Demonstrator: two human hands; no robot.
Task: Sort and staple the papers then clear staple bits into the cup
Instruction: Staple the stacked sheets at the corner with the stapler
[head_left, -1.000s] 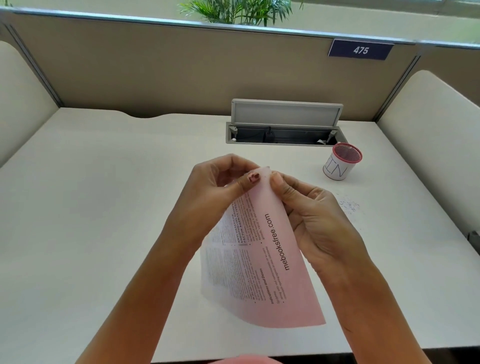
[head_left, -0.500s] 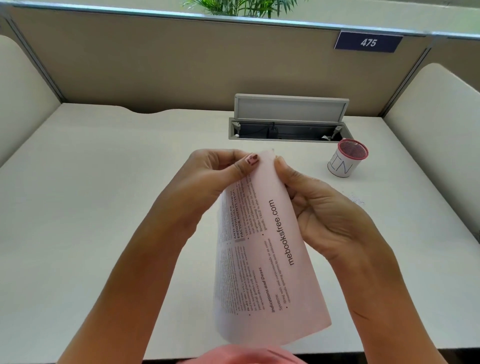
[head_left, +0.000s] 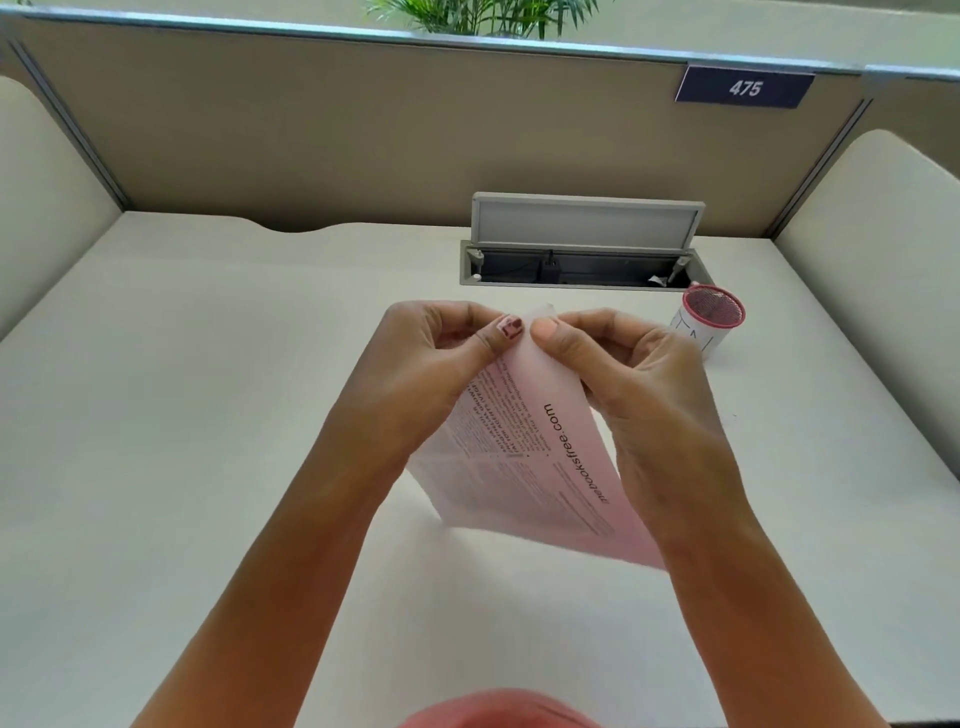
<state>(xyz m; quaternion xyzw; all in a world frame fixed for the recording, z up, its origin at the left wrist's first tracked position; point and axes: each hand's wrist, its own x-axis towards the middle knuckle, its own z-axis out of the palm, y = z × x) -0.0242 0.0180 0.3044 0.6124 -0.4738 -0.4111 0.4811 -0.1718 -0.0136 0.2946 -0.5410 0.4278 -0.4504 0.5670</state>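
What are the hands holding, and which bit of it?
The left hand and right hand both pinch the pink printed paper at its top end; the rest hangs down.

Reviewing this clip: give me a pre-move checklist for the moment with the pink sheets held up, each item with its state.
1. Grip: left hand and right hand both pinch the top corner of the papers: ok.
2. Sheets squared at that corner: cannot tell, thumbs cover it.
3. Stapler within reach: none in view: not ok.
4. Cup upright, mouth open, on the desk beyond the right hand: ok.
5. Staple bits located on the desk: cannot tell, too small.
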